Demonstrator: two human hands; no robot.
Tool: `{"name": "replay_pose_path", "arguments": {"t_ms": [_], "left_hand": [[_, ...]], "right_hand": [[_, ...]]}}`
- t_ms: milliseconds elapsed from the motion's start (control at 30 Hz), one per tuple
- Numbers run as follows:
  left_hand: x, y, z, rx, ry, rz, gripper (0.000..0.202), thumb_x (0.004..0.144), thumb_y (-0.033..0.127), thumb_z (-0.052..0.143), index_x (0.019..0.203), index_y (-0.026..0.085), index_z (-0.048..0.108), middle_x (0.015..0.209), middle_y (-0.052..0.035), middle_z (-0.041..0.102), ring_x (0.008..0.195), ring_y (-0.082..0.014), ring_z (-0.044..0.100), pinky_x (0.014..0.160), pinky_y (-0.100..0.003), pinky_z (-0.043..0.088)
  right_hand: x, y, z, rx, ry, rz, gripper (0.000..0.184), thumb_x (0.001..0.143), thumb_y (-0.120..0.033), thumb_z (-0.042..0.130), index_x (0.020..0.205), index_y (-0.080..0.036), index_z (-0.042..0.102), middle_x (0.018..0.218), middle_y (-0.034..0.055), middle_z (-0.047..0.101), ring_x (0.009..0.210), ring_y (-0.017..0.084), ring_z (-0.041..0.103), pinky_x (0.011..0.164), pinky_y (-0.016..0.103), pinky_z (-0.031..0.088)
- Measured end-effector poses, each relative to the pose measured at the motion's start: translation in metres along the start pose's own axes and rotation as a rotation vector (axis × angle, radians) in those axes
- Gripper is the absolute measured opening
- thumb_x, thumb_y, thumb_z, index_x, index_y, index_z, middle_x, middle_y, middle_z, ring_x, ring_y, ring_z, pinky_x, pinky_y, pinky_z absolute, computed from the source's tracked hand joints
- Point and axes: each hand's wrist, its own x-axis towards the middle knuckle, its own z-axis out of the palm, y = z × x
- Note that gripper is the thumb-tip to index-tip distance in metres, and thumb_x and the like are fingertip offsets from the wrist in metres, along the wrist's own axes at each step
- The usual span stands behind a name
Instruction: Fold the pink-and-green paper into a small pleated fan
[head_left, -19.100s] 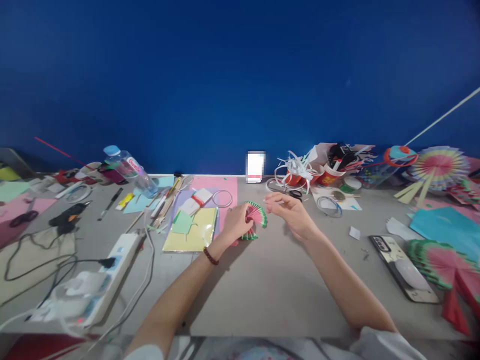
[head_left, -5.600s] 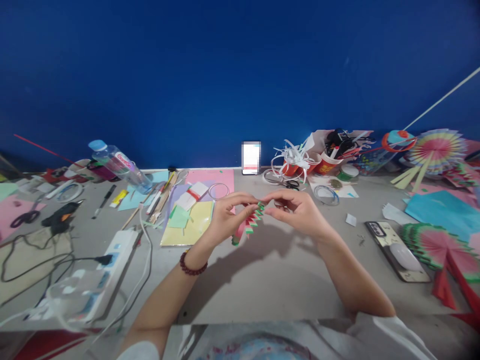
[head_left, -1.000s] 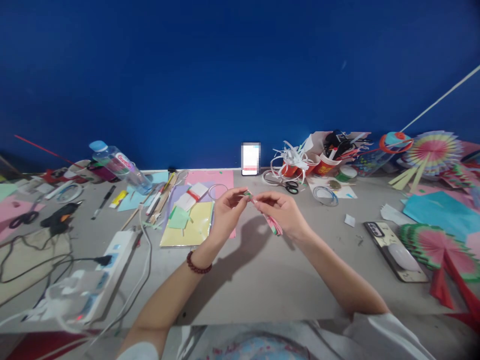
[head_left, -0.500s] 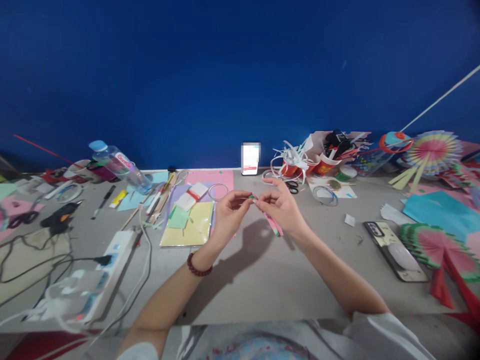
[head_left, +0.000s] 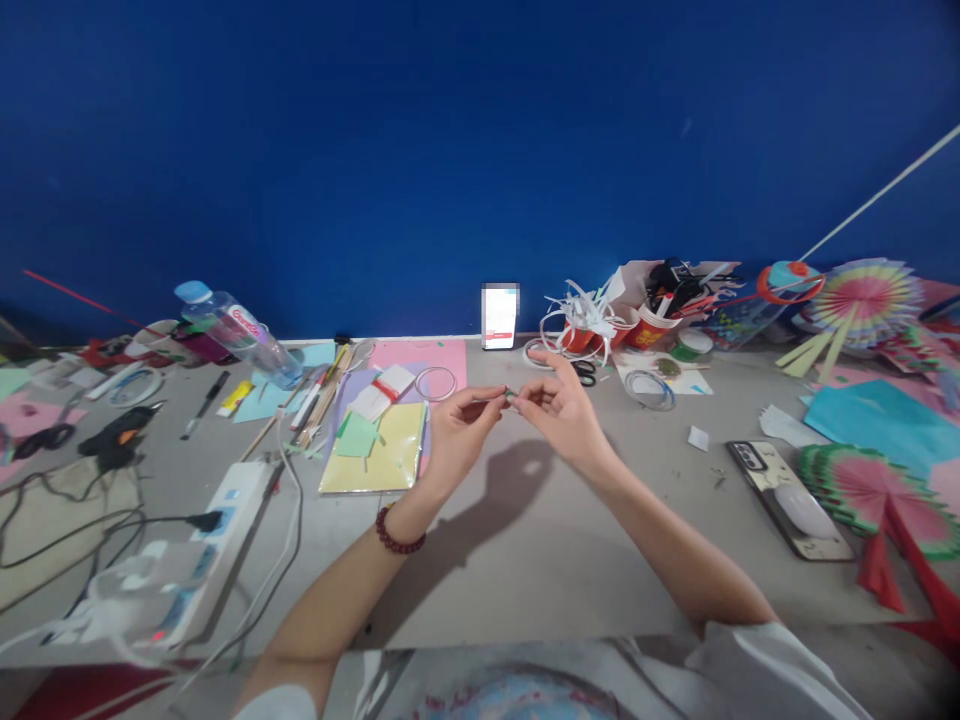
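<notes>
Deep blue wall backs a grey counter (head_left: pixel 525 560) crowded with craft supplies. Above its middle, the left hand (head_left: pixel 457 440), with a dark red bead bracelet (head_left: pixel 397 535) on its wrist, and the right hand (head_left: pixel 562 415) meet fingertip to fingertip. Each grip is pressed together, thumb against forefinger, pinching one end of a small folded paper piece with a green tip (head_left: pixel 510 394); only that tip shows between the fingers, held in the air above the counter, not touching it. The other fingers of the right hand are spread loosely.

Just left of the left hand lies a yellow sheet of paper (head_left: pixel 382 460) with a green paper square (head_left: pixel 356 437) on top, and beyond it a pink sheet (head_left: pixel 442 355). A clear plastic water bottle with a blue cap (head_left: pixel 240 330) lies tilted farther left, near a white power strip (head_left: pixel 225 520) with cables. Well to the right, a smartphone in a patterned case (head_left: pixel 787 495) lies beside a stack of pink-and-green pleated paper fans (head_left: pixel 870 490). Red paper cups stuffed with white paper strips (head_left: pixel 600 325) stand by the wall.
</notes>
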Motion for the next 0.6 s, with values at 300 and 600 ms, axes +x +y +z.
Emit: {"name": "replay_pose_path", "arguments": {"t_ms": [300, 600], "left_hand": [[-0.0002, -0.0021, 0.0001, -0.004, -0.005, 0.007, 0.018, 0.07, 0.033, 0.075, 0.079, 0.017, 0.073, 0.088, -0.0074, 0.074, 0.078, -0.0175, 0.07, 0.071, -0.03, 0.059], [-0.0015, -0.0031, -0.0002, -0.011, -0.017, 0.026, 0.018, 0.07, 0.032, 0.075, 0.079, 0.016, 0.072, 0.086, -0.0068, 0.073, 0.077, -0.0159, 0.069, 0.069, -0.027, 0.057]], "right_hand": [[0.0007, 0.003, -0.0005, 0.0, 0.0, 0.002, 0.057, 0.077, -0.03, 0.068, 0.127, -0.026, 0.041, 0.075, -0.0038, 0.059, 0.069, 0.013, 0.058, 0.074, 0.032, 0.048], [0.001, 0.0015, 0.0001, 0.001, 0.011, 0.01, 0.056, 0.076, -0.031, 0.069, 0.125, -0.025, 0.042, 0.074, -0.0047, 0.059, 0.066, 0.012, 0.057, 0.071, 0.031, 0.047]]}}
